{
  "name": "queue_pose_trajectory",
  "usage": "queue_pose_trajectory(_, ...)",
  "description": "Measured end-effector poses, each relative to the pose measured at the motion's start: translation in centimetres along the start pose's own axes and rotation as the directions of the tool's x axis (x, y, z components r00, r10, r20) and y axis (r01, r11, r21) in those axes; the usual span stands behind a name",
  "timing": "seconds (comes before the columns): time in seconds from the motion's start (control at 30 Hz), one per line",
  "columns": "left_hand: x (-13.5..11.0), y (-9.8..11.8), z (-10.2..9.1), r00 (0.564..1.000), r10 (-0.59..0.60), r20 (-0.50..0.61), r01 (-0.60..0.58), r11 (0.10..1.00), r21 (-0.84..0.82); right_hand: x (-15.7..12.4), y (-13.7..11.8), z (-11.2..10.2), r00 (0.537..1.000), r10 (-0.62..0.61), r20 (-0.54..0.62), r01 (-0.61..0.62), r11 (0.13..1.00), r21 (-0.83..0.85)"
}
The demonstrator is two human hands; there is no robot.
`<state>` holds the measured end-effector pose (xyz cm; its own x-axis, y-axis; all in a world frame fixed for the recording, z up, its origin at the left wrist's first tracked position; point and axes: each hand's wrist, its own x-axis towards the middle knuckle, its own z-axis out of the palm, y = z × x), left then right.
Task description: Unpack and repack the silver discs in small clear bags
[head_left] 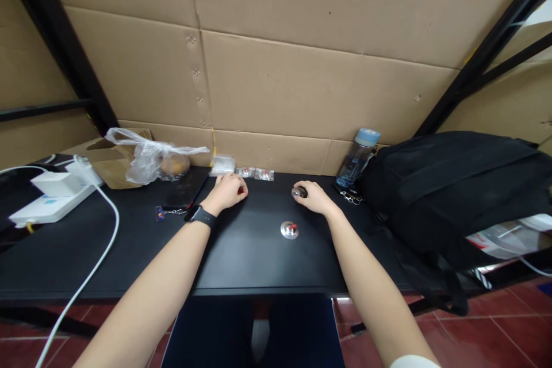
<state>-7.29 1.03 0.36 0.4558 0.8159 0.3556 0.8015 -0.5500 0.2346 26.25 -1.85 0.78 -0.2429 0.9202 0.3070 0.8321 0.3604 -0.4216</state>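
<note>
My left hand point(230, 191), with a black watch on the wrist, rests curled on the black table point(241, 253), its fingertips pinched on a small red thing point(244, 190) I cannot name. My right hand point(314, 196) lies to the right, fingers closed on a small round metal piece point(299, 191). Between my arms, nearer me, a round silver disc with a red knob point(289, 229) sits on the table. Small clear packets with red parts point(255, 173) lie at the table's back edge, just beyond my left hand.
A blue-capped water bottle point(357, 156) and a black backpack point(452, 190) stand at the right, with keys point(351, 198) beside them. A plastic bag point(150, 160), cardboard box point(110, 164), black phone point(183, 192), white power strip point(52, 198) and cable point(110, 224) lie at left. Cardboard wall behind.
</note>
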Motion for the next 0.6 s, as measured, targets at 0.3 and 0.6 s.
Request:
queue_pose_trajectory(0.3,-0.1,2.8,-1.6,0.991,-0.021,-0.13,0.007,0.994,-0.111,0.5,1.5,0.7,1.0,0.004,-0.022,-0.003,0.999,0.033)
queue_pose_trajectory(0.6,-0.1,4.8,-1.5,0.997,0.008,-0.083,-0.023,0.983,-0.182,0.5,1.8,1.0,1.0,-0.015,-0.006,0.016,0.995,0.102)
